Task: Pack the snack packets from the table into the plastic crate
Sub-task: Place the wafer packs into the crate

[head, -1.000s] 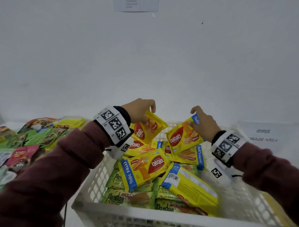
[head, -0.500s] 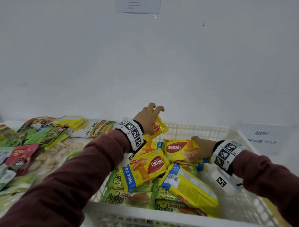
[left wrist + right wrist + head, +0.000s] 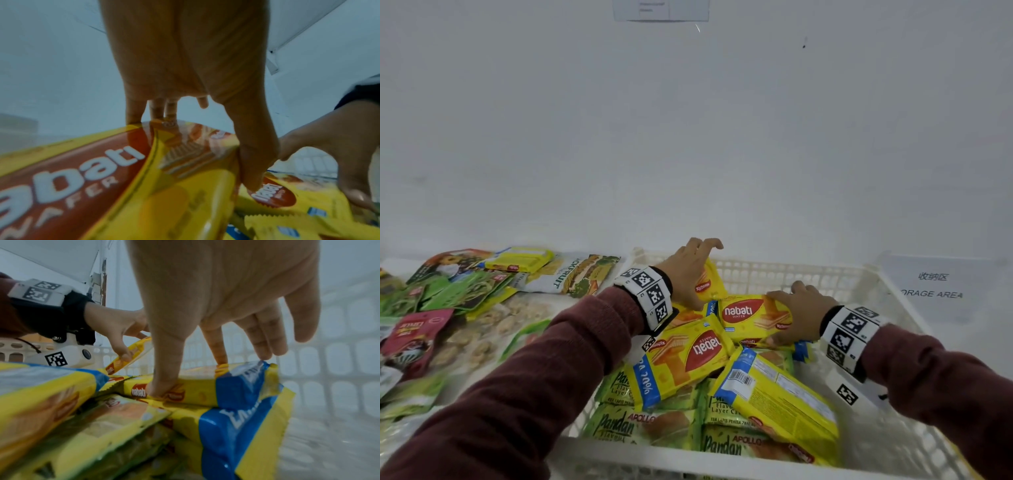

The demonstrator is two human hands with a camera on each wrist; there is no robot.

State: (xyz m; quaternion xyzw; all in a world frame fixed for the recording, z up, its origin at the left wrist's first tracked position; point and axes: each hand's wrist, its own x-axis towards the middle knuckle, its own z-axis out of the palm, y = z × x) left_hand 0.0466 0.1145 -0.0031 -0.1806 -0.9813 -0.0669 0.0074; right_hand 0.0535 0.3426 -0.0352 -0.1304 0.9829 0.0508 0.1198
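Head view: lower centre, the white plastic crate (image 3: 774, 274) holds yellow wafer packets (image 3: 688, 353) over green Pandan packets (image 3: 640, 425). The left hand (image 3: 688, 274) pinches a tilted yellow packet (image 3: 710, 281) at the crate's far wall. The right hand (image 3: 796, 317) pinches another wafer packet (image 3: 751, 317) lying flat on the pile. More snack packets (image 3: 465, 291) cover the desk (image 3: 393, 265) at left.

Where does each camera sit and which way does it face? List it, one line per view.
Head: above, looking forward and down into the white crate; both forearms, left hand and right hand show.
Left wrist: along the left hand gripping a Nabati wafer packet.
Right wrist: along the right hand holding another Nabati packet.
Shared: each wrist view catches the opposite hand.
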